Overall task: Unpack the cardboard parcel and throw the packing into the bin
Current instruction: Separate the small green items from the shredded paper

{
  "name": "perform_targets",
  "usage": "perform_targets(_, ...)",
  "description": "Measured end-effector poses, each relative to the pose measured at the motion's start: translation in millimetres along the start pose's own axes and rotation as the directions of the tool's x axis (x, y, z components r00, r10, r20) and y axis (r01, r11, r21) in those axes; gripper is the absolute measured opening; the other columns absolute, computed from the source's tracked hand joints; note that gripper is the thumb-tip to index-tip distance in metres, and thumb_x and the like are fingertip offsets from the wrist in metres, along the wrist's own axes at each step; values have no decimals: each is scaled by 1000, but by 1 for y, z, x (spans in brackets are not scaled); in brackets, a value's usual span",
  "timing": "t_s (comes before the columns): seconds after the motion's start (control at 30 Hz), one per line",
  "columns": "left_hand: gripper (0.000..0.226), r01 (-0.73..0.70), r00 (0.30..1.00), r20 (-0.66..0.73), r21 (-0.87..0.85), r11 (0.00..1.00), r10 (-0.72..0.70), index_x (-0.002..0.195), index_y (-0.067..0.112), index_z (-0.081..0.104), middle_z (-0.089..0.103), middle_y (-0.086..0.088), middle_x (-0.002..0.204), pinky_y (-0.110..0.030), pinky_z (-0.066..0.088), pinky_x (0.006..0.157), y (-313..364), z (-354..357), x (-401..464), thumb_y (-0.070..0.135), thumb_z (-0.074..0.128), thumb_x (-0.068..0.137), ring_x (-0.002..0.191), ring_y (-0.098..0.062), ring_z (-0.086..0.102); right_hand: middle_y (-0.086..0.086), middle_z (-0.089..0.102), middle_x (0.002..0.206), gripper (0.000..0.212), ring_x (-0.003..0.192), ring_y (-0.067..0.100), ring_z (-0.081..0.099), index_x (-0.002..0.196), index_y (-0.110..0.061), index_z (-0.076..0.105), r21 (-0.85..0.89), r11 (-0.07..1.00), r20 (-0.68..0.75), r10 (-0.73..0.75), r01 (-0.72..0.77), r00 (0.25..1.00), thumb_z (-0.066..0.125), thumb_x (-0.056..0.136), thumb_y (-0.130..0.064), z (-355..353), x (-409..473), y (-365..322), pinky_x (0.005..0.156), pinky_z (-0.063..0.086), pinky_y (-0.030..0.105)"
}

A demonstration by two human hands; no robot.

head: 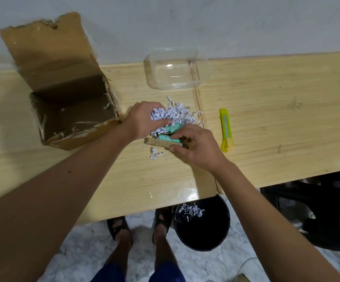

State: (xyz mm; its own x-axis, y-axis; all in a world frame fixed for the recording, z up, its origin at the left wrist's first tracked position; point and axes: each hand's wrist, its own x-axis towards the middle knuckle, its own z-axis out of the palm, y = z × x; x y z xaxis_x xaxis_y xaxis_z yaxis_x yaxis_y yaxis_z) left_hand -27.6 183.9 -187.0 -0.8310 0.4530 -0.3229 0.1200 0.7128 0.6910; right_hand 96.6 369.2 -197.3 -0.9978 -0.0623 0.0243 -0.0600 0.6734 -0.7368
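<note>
Left hand (pixel 142 119) is bunched around a wad of the white crinkle-cut shredded paper (pixel 175 113); right hand (pixel 195 145) pinches a small mint-green tube (pixel 170 138) lying against a slim brown printed carton (pixel 159 142). That shred is featherlight, springy and sheds bits, so I'd scoop it from underneath in loose handfuls. The pile sits mid-table on the glossy pale wooden table (pixel 266 110), right of the torn-open, emptied brown cardboard parcel (pixel 69 110). Some shred is already in the round black bin (pixel 202 224) below the table edge.
</note>
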Motion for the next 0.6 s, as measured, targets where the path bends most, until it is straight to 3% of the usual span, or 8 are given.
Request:
perform_targets(0.43, 60, -40, 999, 22, 30, 999, 39, 133, 15, 66, 66, -9, 138, -39, 43, 110, -2, -3, -5, 48, 79, 84, 128, -29, 59, 3, 72, 104, 48, 94, 23, 68, 118, -13, 75, -316, 947, 107, -28, 61, 994, 82, 80, -41, -4, -1, -10, 79, 59, 38)
perform_targets(0.6, 58, -51, 998, 21, 22, 998, 51, 131, 14, 68, 67, -9, 135, -34, 44, 104, -4, -3, -6, 46, 80, 84, 126, -28, 60, 1, 74, 103, 46, 92, 18, 68, 113, -12, 76, -192, 981, 84, -18, 34, 996, 81, 76, -39, -14, -11, -13, 79, 58, 33)
